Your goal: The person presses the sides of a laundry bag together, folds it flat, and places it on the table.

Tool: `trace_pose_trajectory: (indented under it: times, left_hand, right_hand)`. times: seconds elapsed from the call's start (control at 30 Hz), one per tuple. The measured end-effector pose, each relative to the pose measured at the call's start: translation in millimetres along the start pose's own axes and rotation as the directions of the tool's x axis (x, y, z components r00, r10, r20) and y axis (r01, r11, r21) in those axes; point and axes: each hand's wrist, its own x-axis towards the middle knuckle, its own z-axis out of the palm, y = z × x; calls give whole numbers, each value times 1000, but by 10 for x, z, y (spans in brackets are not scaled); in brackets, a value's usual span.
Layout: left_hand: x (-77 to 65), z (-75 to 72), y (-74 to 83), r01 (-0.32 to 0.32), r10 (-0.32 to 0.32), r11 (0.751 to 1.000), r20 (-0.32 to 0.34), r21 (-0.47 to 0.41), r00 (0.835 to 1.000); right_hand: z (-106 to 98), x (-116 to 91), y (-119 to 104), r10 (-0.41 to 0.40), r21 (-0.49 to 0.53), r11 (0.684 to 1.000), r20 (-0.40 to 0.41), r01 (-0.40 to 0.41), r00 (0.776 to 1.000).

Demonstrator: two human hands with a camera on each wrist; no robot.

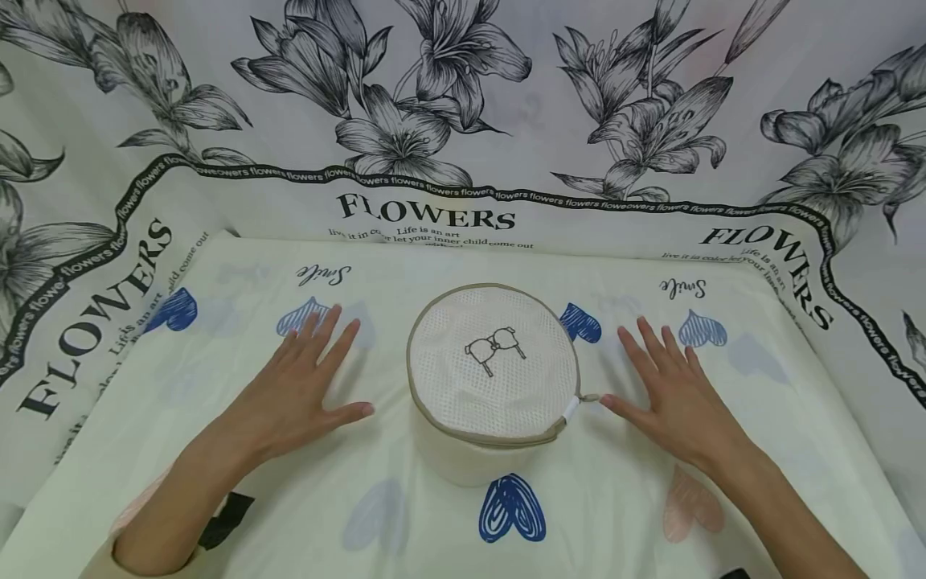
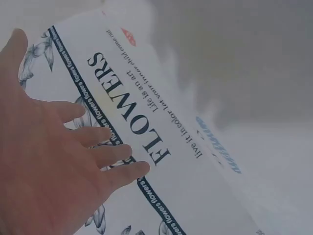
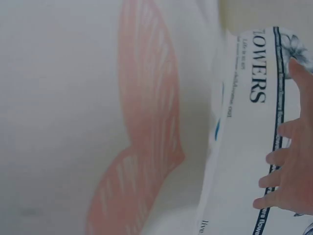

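A round, cream mesh laundry bag stands upright in the middle of the cloth-covered surface in the head view. Its flat lid bears a line drawing of a pair of glasses, and a tan zipped rim runs around it. The zipper pull sticks out on the right side. My left hand is spread to the left of the bag, apart from it. To the right, my right hand is also spread, its thumb tip close to the zipper pull; whether they touch I cannot tell. Both hands hold nothing.
A pale cloth with printed hearts and "Smile" lettering covers the surface. Behind it rises a white sheet printed with black lilies and "FLOWERS" lettering. Dark straps show near the left wrist.
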Motion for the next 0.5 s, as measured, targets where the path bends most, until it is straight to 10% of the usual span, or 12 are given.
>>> trace_pose_trajectory:
  times: [0.5]
  left_hand:
    - [0, -110, 192, -130, 129, 992, -119, 3, 984]
  right_hand:
    - [-180, -5, -99, -35, 97, 995, 1, 35, 999]
